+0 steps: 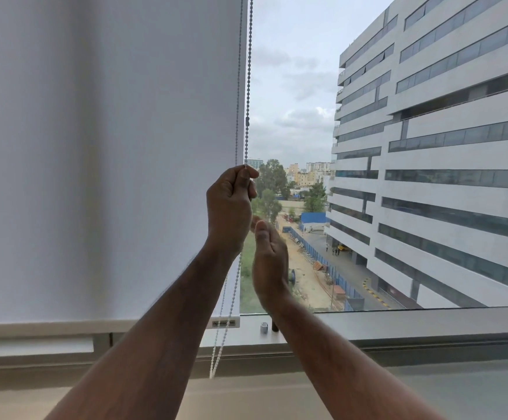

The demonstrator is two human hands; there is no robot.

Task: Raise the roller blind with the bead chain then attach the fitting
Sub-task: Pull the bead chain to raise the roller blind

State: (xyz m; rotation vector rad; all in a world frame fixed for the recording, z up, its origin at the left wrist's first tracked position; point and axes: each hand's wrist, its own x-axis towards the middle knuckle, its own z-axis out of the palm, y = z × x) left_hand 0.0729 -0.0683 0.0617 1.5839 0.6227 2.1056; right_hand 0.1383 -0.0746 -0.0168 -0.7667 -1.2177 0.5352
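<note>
Most remains: roller blind (107, 159) is hanging nearly at the sill (398, 321); left hand (230, 207) is clenching the bead chain (248, 86); right hand (269, 262) is opening, seemingly empty; fitting (264, 328) is sitting unattached.

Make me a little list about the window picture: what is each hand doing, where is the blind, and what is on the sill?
left hand: fist closed around the bead chain
right hand: open, just below the left, holding nothing
roller blind: down, bottom bar close above the sill
window sill: small silver fitting beside a dark post
</note>
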